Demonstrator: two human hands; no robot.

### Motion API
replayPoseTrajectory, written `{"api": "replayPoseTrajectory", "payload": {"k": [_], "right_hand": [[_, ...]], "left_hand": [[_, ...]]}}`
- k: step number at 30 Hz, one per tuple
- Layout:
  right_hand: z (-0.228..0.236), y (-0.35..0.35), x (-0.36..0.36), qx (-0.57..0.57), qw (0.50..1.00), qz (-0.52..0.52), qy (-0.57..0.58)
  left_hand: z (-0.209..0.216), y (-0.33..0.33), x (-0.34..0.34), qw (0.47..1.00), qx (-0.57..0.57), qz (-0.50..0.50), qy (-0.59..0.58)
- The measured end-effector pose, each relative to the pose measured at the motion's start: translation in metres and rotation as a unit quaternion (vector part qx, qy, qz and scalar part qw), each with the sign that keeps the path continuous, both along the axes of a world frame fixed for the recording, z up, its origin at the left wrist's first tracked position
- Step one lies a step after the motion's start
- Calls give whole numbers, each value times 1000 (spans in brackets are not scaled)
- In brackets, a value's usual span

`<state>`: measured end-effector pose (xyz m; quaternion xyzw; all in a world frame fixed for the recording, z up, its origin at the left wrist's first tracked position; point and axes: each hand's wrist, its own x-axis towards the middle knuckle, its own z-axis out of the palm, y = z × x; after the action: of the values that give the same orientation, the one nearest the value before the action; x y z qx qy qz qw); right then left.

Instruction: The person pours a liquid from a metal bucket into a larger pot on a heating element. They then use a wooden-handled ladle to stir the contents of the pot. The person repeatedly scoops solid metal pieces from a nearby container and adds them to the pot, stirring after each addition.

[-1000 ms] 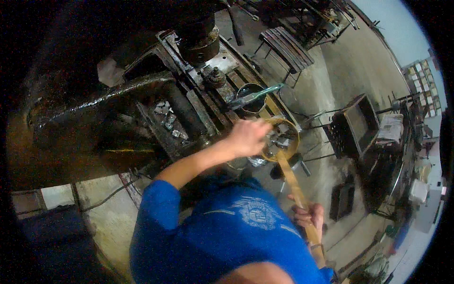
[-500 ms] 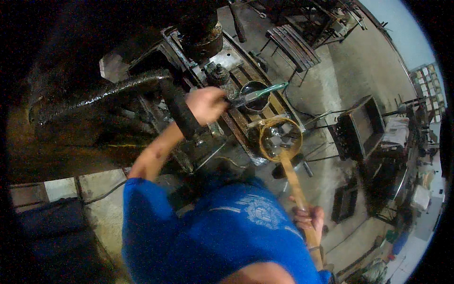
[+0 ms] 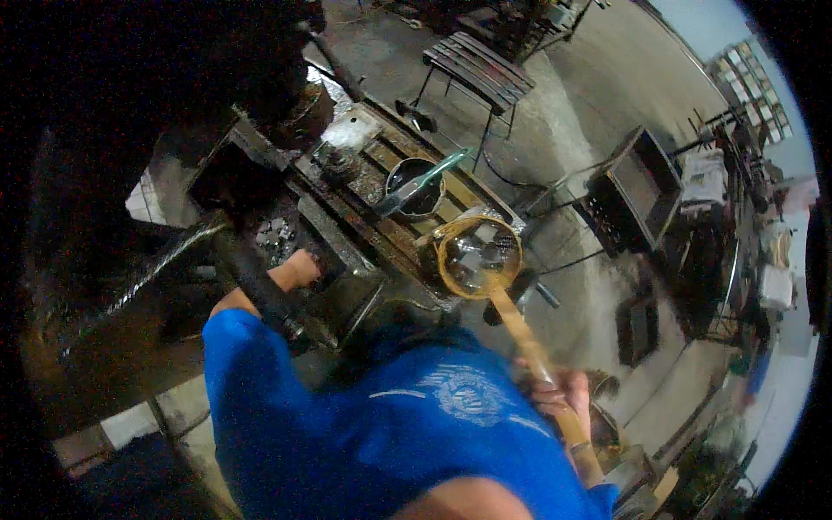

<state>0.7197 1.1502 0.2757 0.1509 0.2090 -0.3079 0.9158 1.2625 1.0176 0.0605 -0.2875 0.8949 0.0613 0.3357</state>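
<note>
In the head view, floor (image 3: 559, 143) is stretching between the slatted desk's edge (image 3: 475, 184) and a dark box (image 3: 641, 186). The round scoop (image 3: 443, 267), holding flat grey pieces (image 3: 472, 258), is overlapping the desk's near end; the right hand (image 3: 562, 394) is clasping its handle (image 3: 520, 331). A green-handled tool (image 3: 449, 166) is crossing a pot (image 3: 409, 172). The left hand (image 3: 301, 268) is reaching beside loose pieces (image 3: 276, 234); whether its fingers are closing, I cannot tell.

A slotted metal bed (image 3: 371, 154) carries a pale plate (image 3: 354, 130), a dark knobbed fitting (image 3: 338, 163) and 1 open round container (image 3: 405, 176). Small metal pieces (image 3: 276, 234) lie in a dark recess (image 3: 326, 244) beside the bed. On the grey floor (image 3: 559, 130) stand a slatted bench (image 3: 481, 71) and a dark box (image 3: 637, 331).
</note>
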Motion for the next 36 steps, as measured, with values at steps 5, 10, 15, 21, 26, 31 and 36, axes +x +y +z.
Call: {"api": "replayPoseTrajectory", "payload": {"k": [5, 10, 15, 21, 26, 31, 36], "right_hand": [[-1, 5, 4, 13, 1000, -18, -18], [-4, 8, 6, 37, 997, -29, -54], [4, 10, 11, 75, 994, -58, -48], [4, 10, 13, 35, 998, -51, -27], [8, 9, 15, 13, 999, -51, 3], [-1, 8, 8, -13, 1000, 3, 12], [7, 10, 11, -17, 999, -26, 11]], "left_hand": [[27, -9, -10, 990, 97, -52, -89], [15, -5, -3, 973, 159, -29, -165], [8, 0, -1, 987, 120, -15, -104], [-1, 0, 0, 991, 119, 28, -48], [-4, -9, 2, 978, 109, 169, -48], [-25, 1, 25, 944, 61, 323, 13], [58, -11, 3, 925, -59, 376, 24]]}}
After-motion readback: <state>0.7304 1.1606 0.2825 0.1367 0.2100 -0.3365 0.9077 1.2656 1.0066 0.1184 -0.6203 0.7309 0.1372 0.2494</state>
